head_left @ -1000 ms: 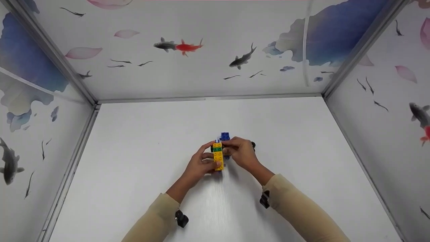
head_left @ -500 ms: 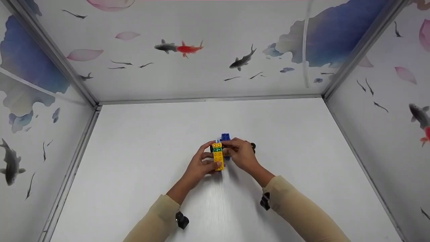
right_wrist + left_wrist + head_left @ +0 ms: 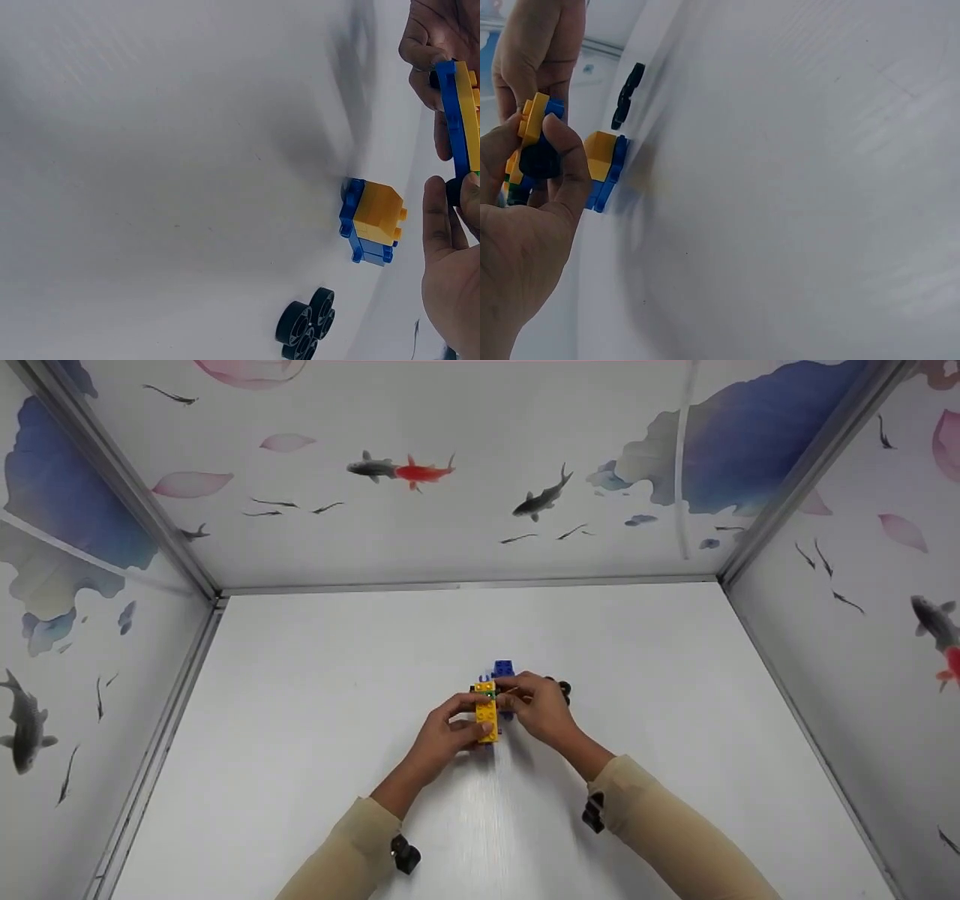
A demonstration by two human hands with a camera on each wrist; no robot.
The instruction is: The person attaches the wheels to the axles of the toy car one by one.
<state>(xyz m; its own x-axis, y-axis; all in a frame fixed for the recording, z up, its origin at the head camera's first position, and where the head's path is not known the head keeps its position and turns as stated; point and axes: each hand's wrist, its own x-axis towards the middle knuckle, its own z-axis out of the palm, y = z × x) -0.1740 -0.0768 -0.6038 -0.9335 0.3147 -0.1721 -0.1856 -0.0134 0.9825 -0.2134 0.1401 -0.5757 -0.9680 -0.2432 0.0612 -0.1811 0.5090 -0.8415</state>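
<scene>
My left hand (image 3: 448, 729) grips a toy brick car (image 3: 487, 726) with a long blue base, yellow bricks on top and a green brick near its far end. In the left wrist view, a black wheel (image 3: 538, 160) shows on the car's side beside the left fingers. My right hand (image 3: 541, 703) is at the car's far right side. Its thumb and fingers pinch a black wheel (image 3: 453, 192) against the base, as the right wrist view shows. The fingers partly hide the car's far end.
A second blue-based piece with a yellow brick (image 3: 377, 211) stands on the white table (image 3: 337, 660), just beyond the hands. Several loose black wheels (image 3: 306, 324) lie near it to the right. Printed panels (image 3: 465, 532) enclose the table at the back and sides.
My left index finger has come down from the car's far end to the yellow and green bricks. My right hand and the car stay almost in place.
</scene>
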